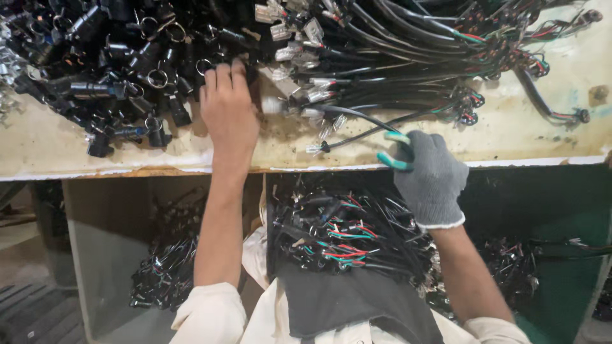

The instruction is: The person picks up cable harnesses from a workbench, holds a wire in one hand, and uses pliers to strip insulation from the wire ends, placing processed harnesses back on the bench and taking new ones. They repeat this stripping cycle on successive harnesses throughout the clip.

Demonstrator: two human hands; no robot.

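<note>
Black cable (357,130) pinched between gloved right hand's (428,178) fingers (394,162).

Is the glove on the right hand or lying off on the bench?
On. The grey glove covers the right hand to the wrist, fingertips on a black wire; the left hand is bare.

connector heap (115,70) blocks left, bench front (523,137) open

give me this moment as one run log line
left hand: bare, fingers in black connector pile | right hand: grey glove, pinching black wire | worktable: wire harnesses
</note>
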